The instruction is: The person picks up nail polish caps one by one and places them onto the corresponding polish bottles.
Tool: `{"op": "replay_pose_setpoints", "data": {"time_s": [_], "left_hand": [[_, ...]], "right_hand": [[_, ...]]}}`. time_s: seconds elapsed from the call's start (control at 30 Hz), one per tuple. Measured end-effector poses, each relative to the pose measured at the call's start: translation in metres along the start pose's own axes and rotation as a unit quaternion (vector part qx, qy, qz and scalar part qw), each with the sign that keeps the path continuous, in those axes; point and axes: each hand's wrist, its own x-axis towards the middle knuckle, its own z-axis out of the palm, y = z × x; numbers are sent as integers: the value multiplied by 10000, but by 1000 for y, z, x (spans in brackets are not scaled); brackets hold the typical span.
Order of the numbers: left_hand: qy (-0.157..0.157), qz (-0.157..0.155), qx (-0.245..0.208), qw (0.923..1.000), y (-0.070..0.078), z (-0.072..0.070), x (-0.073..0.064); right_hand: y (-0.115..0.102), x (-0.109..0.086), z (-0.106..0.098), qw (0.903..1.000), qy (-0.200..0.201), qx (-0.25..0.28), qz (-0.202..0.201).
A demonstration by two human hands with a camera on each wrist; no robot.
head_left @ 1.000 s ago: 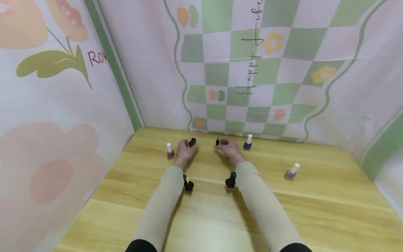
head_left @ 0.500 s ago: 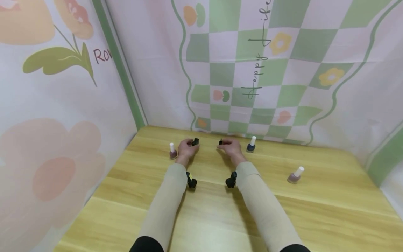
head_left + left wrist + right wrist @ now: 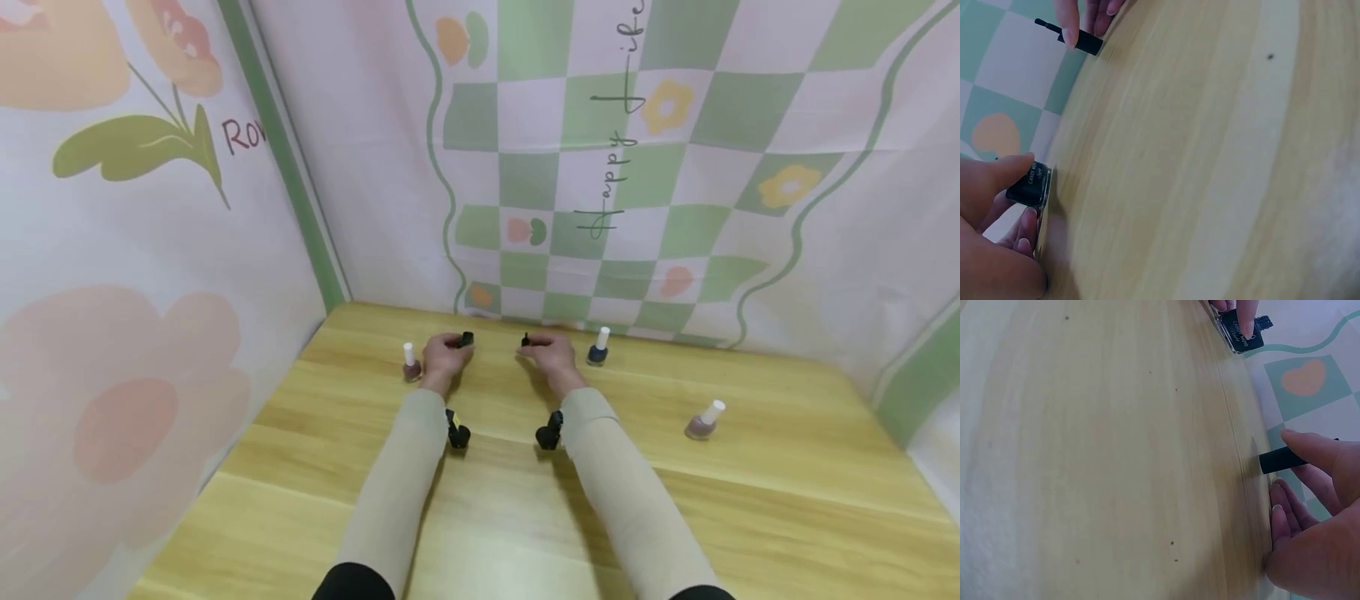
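Observation:
In my left hand [image 3: 444,357] I grip a dark nail polish bottle [image 3: 1030,186] between thumb and fingers, low at the back of the table. Its threaded neck [image 3: 1264,323] shows uncapped in the right wrist view; whether its base touches the wood I cannot tell. My right hand [image 3: 553,352], a short way to the right, pinches a black nail polish cap [image 3: 1280,460]. From that cap a thin brush [image 3: 1047,25] points upward, and the cap's closed end faces the table. Bottle and cap are apart.
A mauve nail polish bottle [image 3: 412,367] with a white cap stands just left of my left hand. Right of my right hand is a dark blue bottle [image 3: 597,353], and a pale mauve one [image 3: 702,425] lies farther right. A patterned cloth [image 3: 525,192] hangs behind the table [image 3: 480,517].
My left thumb and fingers have come closer together on the dark bottle, which appears more upright. The right hand keeps its hold on the cap. The head view has shifted slightly.

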Motion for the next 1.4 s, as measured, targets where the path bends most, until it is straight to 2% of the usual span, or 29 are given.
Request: {"op": "replay_pose_setpoints", "data": {"time_s": [0.07,0.27,0.43,0.5,0.63,0.83,0.97,1.03,1.1,1.17,1.27,1.33,1.4], "left_hand": [[22,-94,1,10000,-1,2,0],[182,-56,119,9997,-1,6,-9],[218,-146,92,9996,0,6,-12],[247,-102,44,9996,1,5,-12],[176,208,20,9996,3,5,-15],[-291,487,-73,9984,4,2,-26],[-872,286,-524,9944,6,-8,-36],[-1231,87,-900,9883,7,-13,-40],[-1520,63,-1109,9821,8,-18,-44],[-1757,220,-1077,9783,8,-22,-46],[-1916,872,-469,9765,9,-25,-49],[-2008,1197,-162,9722,9,-27,-51],[-2188,1322,-235,9665,10,-27,-54]], "right_hand": [[1,-2,-1,10000,4,36,36],[5,-7,-3,9996,90,186,211],[5,-10,-5,9992,58,279,282],[3,-10,-6,9993,-9,268,246],[0,-10,-12,9995,-184,144,190],[-1,-21,-23,9983,-572,1,79],[-3,-33,-28,9956,-907,96,-213],[-4,-40,-33,9938,-1034,45,-408],[-5,-47,-39,9915,-1132,-60,-637],[-7,-55,-46,9882,-1225,-268,-883],[-9,-66,-58,9818,-1345,-516,-1238],[-9,-72,-65,9773,-1389,-688,-1448],[-8,-76,-71,9743,-1374,-794,-1597]]}}
